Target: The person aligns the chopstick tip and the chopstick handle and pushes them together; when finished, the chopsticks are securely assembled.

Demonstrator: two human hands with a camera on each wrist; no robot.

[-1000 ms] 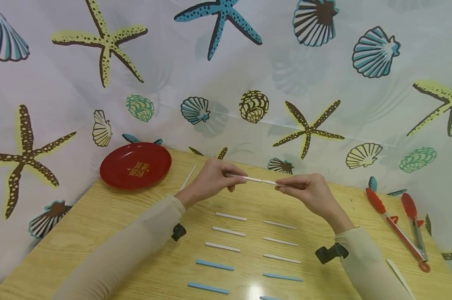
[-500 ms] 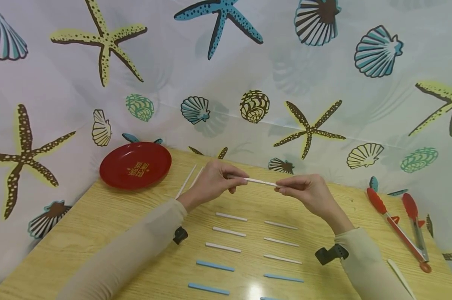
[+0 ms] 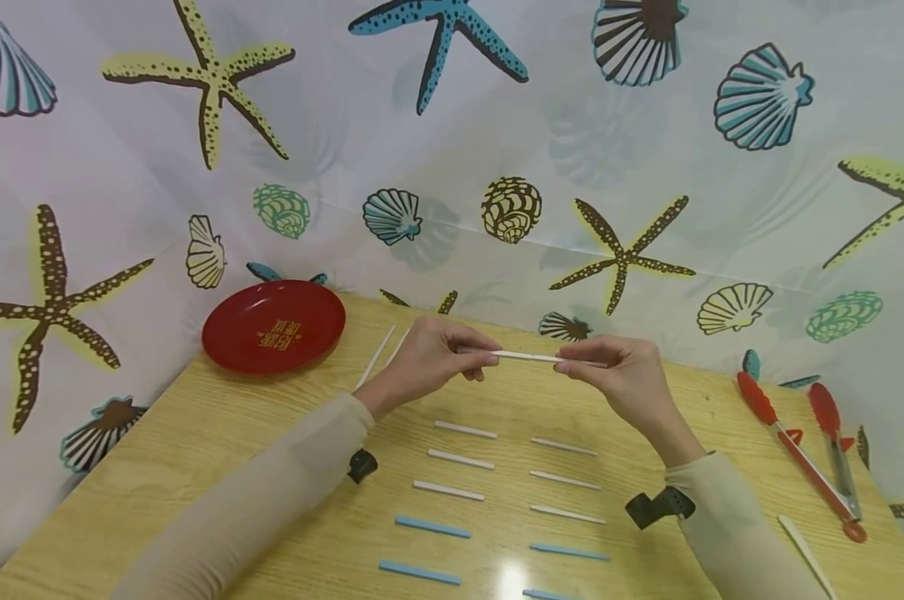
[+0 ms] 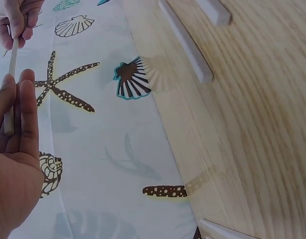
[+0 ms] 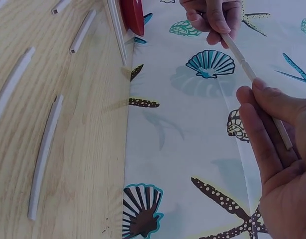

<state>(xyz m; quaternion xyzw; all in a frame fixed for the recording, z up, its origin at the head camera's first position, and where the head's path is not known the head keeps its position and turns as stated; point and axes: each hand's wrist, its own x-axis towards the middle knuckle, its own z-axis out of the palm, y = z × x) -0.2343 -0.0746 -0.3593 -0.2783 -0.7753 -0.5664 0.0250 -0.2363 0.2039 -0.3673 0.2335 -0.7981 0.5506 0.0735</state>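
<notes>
My left hand [image 3: 438, 357] pinches a white chopstick half [image 3: 510, 355] between thumb and fingers, above the far part of the table. Facing it, my right hand [image 3: 626, 372] pinches another white chopstick half [image 3: 546, 358]. The two halves lie in one line with their ends meeting; a small notch shows at the joint [image 5: 243, 63] in the right wrist view. Whether they are locked together I cannot tell. Two long white chopsticks [image 3: 375, 357] lie behind my left wrist, partly hidden by it.
Below my hands, white halves [image 3: 461, 459] and blue halves [image 3: 432, 527] lie in two columns on the wooden table [image 3: 302, 517]. A red plate [image 3: 257, 325] stands at the back left. Red-tipped tongs [image 3: 796, 454] and a cream-coloured stick [image 3: 806, 552] lie at the right. A patterned cloth [image 3: 452, 250] hangs behind.
The small gap between the two chopstick halves has closed, and their ends now meet. My right hand has risen slightly, and the back end of its half now shows behind the fingers.
</notes>
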